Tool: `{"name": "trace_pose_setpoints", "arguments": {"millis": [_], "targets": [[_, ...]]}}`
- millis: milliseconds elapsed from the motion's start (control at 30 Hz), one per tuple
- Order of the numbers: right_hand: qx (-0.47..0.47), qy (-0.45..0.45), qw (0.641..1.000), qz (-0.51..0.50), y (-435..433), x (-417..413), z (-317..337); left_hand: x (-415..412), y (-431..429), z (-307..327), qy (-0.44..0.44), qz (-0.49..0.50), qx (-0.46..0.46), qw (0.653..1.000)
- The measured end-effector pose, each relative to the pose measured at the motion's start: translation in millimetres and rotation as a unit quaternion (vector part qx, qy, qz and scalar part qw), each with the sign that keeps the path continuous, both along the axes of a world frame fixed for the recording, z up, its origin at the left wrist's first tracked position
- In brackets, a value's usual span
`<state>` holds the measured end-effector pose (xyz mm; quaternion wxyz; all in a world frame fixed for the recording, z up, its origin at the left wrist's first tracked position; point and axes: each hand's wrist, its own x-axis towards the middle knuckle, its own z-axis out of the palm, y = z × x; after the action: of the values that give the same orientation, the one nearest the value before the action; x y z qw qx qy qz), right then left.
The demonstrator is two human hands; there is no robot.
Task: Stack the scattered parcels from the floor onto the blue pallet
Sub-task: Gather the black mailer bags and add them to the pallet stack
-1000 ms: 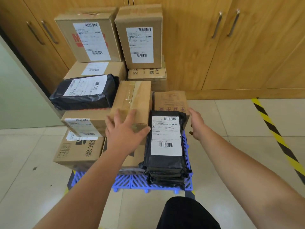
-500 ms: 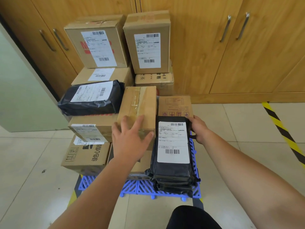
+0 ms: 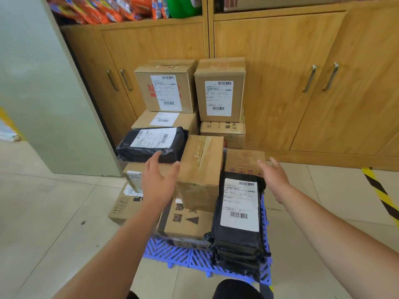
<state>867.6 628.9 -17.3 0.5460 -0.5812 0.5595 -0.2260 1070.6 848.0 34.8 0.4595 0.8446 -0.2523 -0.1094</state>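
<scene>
Head view, two hands (image 3: 158,186) (image 3: 273,178), one pallet (image 3: 172,252)

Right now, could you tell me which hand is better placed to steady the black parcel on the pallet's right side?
Probably the right hand: it is open beside the black parcel, while the left hand is across the taped box from it.

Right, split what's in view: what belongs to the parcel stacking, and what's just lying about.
Job: blue pallet; cardboard boxes; black bagged parcels; left hand and right hand, both open.
Lying about: wooden cabinets; snack packets and green container on the shelf; striped floor tape.
</scene>
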Motion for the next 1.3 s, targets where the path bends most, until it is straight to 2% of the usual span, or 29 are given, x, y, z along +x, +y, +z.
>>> {"name": "trace_pose_setpoints", "arguments": {"millis": [100, 200, 333, 467, 567, 667, 733, 900, 1033, 1167, 1300], "targets": [[-0.047, 0.028, 0.996, 0.071, 10, 14, 42, 43, 19, 28, 0.087, 0.064, -0.054, 0.993], [-0.069, 0.025, 0.991, 0.114, 19, 40, 69, 95, 22, 57, 0.129, 0.098, -0.080, 0.984], [-0.028, 0.029, 0.986, 0.160, 36, 89, 70, 169, 18, 57, 0.161, 0.105, -0.051, 0.980], [-0.013, 0.041, 0.989, 0.145, 40, 136, 47, 237, -7, 42, 0.228, 0.059, 0.024, 0.972], [-0.053, 0.133, 0.978, 0.154, 43, 162, 37, 266, -29, 29, 0.284, 0.002, 0.069, 0.956], [-0.109, 0.249, 0.948, 0.169, 48, 171, 35, 268, -52, 34, 0.329, -0.023, 0.083, 0.940], [-0.154, 0.329, 0.913, 0.184, 53, 175, 31, 275, -65, 36, 0.326, 0.002, 0.097, 0.940], [-0.213, 0.406, 0.869, 0.188, 55, 186, 17, 286, -83, 25, 0.318, -0.017, 0.077, 0.945], [-0.224, 0.410, 0.862, 0.194, 54, 186, 10, 287, -84, 14, 0.311, -0.041, 0.059, 0.948], [-0.219, 0.399, 0.868, 0.199, 57, 184, 10, 276, -82, 15, 0.291, -0.029, 0.105, 0.951], [-0.214, 0.380, 0.878, 0.199, 56, 181, 15, 268, -85, 21, 0.230, -0.007, 0.140, 0.963]]}}
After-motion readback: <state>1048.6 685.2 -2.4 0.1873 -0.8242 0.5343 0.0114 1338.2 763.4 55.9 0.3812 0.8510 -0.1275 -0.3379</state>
